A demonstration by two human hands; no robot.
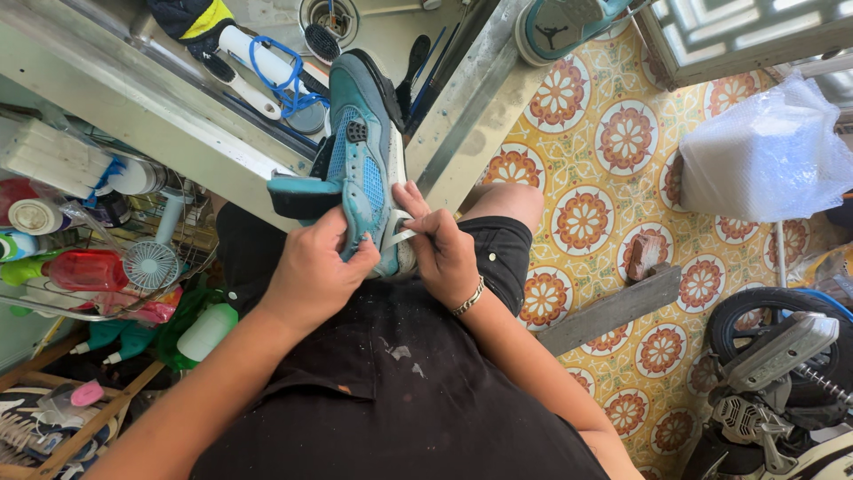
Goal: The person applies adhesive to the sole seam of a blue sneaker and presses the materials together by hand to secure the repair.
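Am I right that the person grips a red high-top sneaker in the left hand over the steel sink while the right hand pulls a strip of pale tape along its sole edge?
Not quite: the sneaker is teal blue, not red, as the head view shows. The left hand does grip it over the steel sink, and the right hand pulls a pale tape strip at its sole edge.

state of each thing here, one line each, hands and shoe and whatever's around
left hand: closed around the blue sneaker's heel
right hand: fingers pinching a white strip at the sole edge
blue sneaker: held on its side, toe toward the sink
white strip: partly lifted off the sole
sink: cluttered with brushes
second sneaker: lying on the tiled floor
plastic bag: full, on the floor
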